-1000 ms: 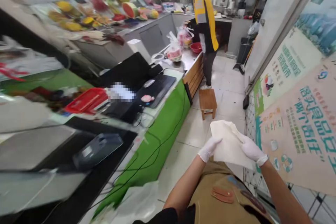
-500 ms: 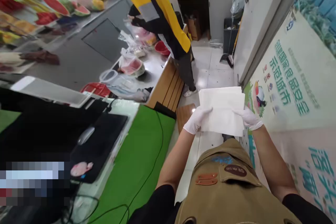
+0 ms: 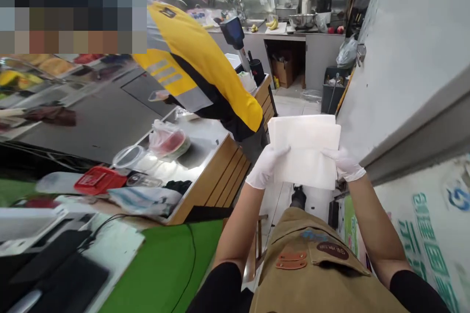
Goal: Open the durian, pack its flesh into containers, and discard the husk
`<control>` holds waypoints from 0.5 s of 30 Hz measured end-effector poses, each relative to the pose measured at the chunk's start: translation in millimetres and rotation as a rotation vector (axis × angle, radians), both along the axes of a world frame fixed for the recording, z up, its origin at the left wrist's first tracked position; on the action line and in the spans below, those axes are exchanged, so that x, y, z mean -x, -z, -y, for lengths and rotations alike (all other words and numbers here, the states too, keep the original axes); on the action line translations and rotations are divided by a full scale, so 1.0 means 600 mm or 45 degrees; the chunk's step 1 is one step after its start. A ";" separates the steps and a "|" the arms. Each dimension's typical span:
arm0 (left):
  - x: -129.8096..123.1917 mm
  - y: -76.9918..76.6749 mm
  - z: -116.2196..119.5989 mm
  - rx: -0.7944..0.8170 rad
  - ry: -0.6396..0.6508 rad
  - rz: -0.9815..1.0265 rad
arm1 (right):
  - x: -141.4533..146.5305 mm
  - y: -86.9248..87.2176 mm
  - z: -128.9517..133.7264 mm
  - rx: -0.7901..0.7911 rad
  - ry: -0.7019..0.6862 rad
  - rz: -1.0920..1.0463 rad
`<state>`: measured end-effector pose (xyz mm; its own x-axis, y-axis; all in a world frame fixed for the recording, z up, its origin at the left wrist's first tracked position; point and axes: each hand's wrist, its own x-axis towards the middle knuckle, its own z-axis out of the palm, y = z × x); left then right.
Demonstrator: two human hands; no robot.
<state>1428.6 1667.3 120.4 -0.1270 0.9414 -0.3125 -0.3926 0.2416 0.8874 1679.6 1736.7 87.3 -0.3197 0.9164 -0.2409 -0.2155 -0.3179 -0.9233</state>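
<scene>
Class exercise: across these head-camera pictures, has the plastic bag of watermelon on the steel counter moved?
No. The plastic bag of watermelon still sits beside the round clear container on the steel counter, as in the earlier pictures; only the camera's view has shifted.

Green Chinese characters on the wall poster (image 3: 426, 249) read "创建国".

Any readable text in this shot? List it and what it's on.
Wall poster: green Chinese characters, too slanted and cut off to quote.
Round brown badge on the tan apron: too small to read.
Blue print on the apron: too blurred to read.
Dark patch on the yellow jacket: too small to read.
</scene>
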 end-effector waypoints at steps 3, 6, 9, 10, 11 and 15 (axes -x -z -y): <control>0.031 -0.004 -0.158 -0.074 0.009 0.015 | 0.028 -0.012 -0.154 -0.046 0.029 -0.021; 0.071 -0.017 -0.315 -0.135 0.009 0.009 | 0.065 -0.043 -0.307 -0.057 0.023 -0.010; 0.117 -0.048 -0.472 -0.166 0.018 0.039 | 0.110 -0.085 -0.458 -0.085 0.029 0.034; 0.133 -0.062 -0.524 -0.167 0.024 0.047 | 0.125 -0.097 -0.507 -0.099 0.047 0.052; 0.148 -0.075 -0.575 -0.164 0.035 0.052 | 0.138 -0.107 -0.557 -0.112 0.067 0.071; 0.208 -0.106 -0.766 -0.151 0.077 0.056 | 0.188 -0.110 -0.748 -0.116 0.152 0.146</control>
<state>1304.0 2126.9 184.1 -0.0578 0.9775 -0.2027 -0.4196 0.1604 0.8934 1566.8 2185.3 153.4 -0.1830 0.9658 -0.1839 -0.1386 -0.2105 -0.9677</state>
